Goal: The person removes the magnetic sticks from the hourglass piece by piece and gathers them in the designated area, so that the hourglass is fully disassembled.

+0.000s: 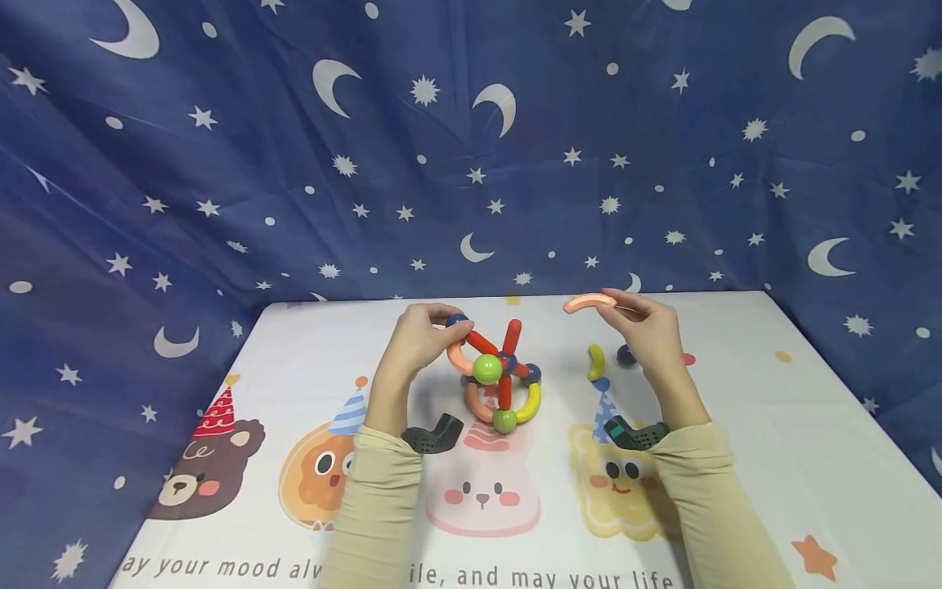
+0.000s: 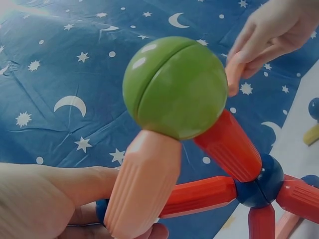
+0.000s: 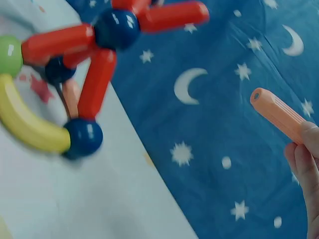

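My left hand (image 1: 419, 343) pinches a dark blue ball (image 1: 456, 321) at the upper left of a magnetic ball-and-stick frame. Red sticks (image 1: 505, 393) meet at a central blue ball (image 2: 259, 181); one red stick (image 3: 177, 16) points away with a free end. A green ball (image 2: 174, 88) joins a curved orange stick (image 2: 147, 181) and a red stick. Lower down, a yellow curved stick (image 3: 30, 122) runs between a green ball (image 1: 504, 421) and a blue one. My right hand (image 1: 651, 331) pinches a separate curved orange stick (image 3: 279, 114), held apart from the frame.
A loose yellow curved stick (image 1: 596, 362) and a dark blue ball (image 1: 625, 355) lie on the table below my right hand. The white tablecloth (image 1: 765, 458) has printed cartoon figures. A blue star-and-moon curtain (image 1: 412, 196) stands behind the table's far edge.
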`<state>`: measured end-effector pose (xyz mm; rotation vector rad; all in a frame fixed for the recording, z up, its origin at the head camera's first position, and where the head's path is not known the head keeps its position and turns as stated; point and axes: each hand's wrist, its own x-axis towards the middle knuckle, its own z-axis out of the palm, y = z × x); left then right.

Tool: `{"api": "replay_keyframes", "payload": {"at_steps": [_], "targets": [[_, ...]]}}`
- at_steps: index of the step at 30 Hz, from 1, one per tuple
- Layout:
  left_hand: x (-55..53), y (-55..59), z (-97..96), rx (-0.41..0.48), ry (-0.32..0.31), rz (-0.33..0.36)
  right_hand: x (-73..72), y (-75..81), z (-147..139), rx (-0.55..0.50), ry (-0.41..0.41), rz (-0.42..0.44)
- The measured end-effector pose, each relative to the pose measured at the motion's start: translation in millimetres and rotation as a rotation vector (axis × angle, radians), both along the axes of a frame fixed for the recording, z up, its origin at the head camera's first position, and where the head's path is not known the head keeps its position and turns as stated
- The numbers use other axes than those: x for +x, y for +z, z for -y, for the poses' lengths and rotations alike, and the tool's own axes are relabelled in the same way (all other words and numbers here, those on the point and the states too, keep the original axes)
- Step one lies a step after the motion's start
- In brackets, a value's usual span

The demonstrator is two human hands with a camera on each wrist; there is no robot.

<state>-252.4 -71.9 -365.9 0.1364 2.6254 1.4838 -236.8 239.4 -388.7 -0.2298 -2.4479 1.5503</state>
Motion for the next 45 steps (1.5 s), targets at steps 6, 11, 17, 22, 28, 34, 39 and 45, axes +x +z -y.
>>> {"api": "replay_keyframes", "payload": {"at_steps": [6,11,17,22,28,34,39,45], "targets": [[-1.6,-0.3,2.2,0.007,-0.009,-0.016,2.6,-13.9,-25.3,-0.018,-0.050,0.029],[-1.3,-1.4,0.6,0.016,-0.007,-0.010,5.7,-26.9,-39.4,-0.004,-0.048,0.075],[-1.1,-0.7,-2.8,0.003,-0.021,-0.014,5.9,-39.3,-42.6,0.064,-0.019,0.092],[-1.7,-0.5,-2.2,-0.011,-0.018,-0.025,1.4,-50.8,-28.9,0.131,0.040,0.081],[-2.4,-2.0,-2.6,-0.021,-0.022,-0.029,-1.0,-67.0,-11.8,0.209,0.048,0.063],[-2.8,-2.0,-3.6,-0.020,-0.021,-0.039,-1.9,-75.6,-1.1,0.329,0.017,-0.040],[-3.0,-1.4,-4.2,-0.023,-0.019,-0.033,-1.4,-78.3,4.8,0.502,0.048,-0.164],[-2.8,-1.3,-3.8,-0.027,-0.023,-0.039,-0.6,-74.1,13.1,0.633,0.092,-0.152]]}}
